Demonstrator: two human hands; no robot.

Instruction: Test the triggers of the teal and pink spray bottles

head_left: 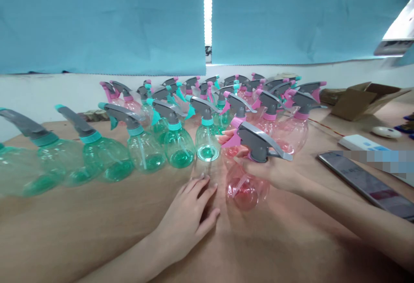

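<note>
Head view: a pink-tinted plastic spray bottle (246,190) is grasped by the right hand (273,171), with the fingers closed around the neck just below the grey trigger head (257,141). A firm hold is best obtained at this neck, where the head is steadied by the fingers. The long axis of the bottle is held near upright and slightly tilted, with the base toward the wearer. The pink trigger (232,140) faces left, and the grey arm runs right. Whether the base touches the table cannot be determined.

The left hand (186,218) is released, resting on the kraft-paper-covered table (74,218) with its fingers spread. Teal-capped spray bottles (177,147) stand in a row just beyond it. Further pink and teal bottles (270,117) are massed behind. A smartphone (365,183) and a cardboard box (364,102) lie to the right.
</note>
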